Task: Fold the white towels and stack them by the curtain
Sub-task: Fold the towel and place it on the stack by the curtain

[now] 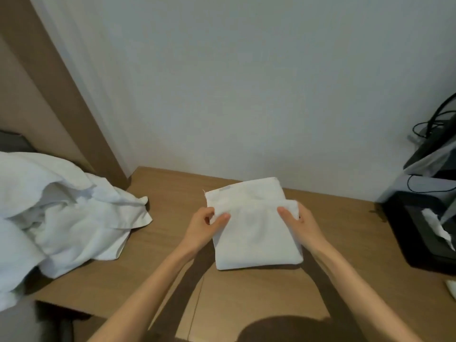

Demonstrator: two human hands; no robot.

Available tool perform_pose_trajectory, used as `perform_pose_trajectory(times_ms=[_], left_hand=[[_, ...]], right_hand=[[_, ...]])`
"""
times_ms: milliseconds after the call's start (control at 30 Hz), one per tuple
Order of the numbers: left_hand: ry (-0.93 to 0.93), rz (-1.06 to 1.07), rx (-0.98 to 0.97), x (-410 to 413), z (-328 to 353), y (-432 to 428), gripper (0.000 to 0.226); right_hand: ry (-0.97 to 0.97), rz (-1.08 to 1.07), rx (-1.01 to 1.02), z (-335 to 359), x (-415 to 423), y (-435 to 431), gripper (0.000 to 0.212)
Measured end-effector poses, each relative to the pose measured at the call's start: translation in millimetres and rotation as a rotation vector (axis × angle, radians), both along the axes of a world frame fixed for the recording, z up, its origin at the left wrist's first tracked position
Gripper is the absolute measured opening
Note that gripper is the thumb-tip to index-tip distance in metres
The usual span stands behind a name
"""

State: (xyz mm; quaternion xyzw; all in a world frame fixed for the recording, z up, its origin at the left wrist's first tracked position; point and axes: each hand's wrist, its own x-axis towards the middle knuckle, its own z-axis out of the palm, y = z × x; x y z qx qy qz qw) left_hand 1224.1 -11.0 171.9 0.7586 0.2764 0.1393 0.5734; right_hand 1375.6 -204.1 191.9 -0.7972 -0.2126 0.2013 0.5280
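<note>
A white towel (254,233) lies on the wooden table (160,218), folded over itself with its far layer showing behind the near one. My left hand (206,227) pinches the top left corner of the near layer. At the top right corner my right hand (302,224) grips the same layer. A heap of crumpled white towels (74,213) sits at the table's left end. The pale curtain (81,70) hangs along the wall at the far left, behind that heap.
A black tissue box (424,228) with a white tissue sticking out stands at the right. Behind it are dark devices with black cables (429,127). A white wall runs along the table's far edge. A small white object (451,287) lies at the right edge.
</note>
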Motion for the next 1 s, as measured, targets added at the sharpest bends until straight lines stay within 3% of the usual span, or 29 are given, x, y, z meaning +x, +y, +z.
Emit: perform_pose_trajectory(times_ms=[67, 200, 300, 400, 500, 633, 800, 900, 1000], left_hand=[[-0.011, 0.012, -0.013, -17.7, 19.2, 9.9, 0.021], [0.053, 0.095, -0.036, -52.4, 47.0, 28.2, 0.05], [0.102, 0.177, 0.131, -70.1, 64.1, 35.5, 0.081], [0.019, 0.146, 0.33, -79.2, 84.0, 42.7, 0.104], [-0.004, 0.094, 0.35, -93.7, 103.6, 44.2, 0.09], [-0.014, 0.243, 0.336, -127.6, 109.7, 44.4, 0.017], [-0.067, 0.464, 0.255, -176.9, 114.8, 35.9, 0.025], [-0.115, 0.591, 0.119, -210.1, 116.2, 40.0, 0.017], [-0.184, 0.767, 0.003, -248.6, 113.1, 49.8, 0.026]], right_hand=[[-0.015, 0.082, 0.03, 28.7, -3.8, 8.4, 0.004], [-0.137, 0.315, 0.065, 75.9, -14.2, 30.4, 0.01], [-0.285, 0.509, 0.041, 99.4, -24.1, 51.1, 0.01], [-0.462, 0.738, 0.014, 115.9, -33.6, 75.2, 0.007], [-0.536, 0.899, 0.005, 125.4, -46.4, 100.1, 0.012], [-0.517, 0.991, 0.048, 127.0, -67.7, 132.9, 0.015], [-0.643, 0.658, 0.046, 107.5, -137.3, 175.4, 0.017], [-0.508, 0.592, 0.099, 97.4, -194.6, 199.1, 0.017], [-0.233, 0.582, 0.134, 93.9, -246.9, 226.2, 0.048]])
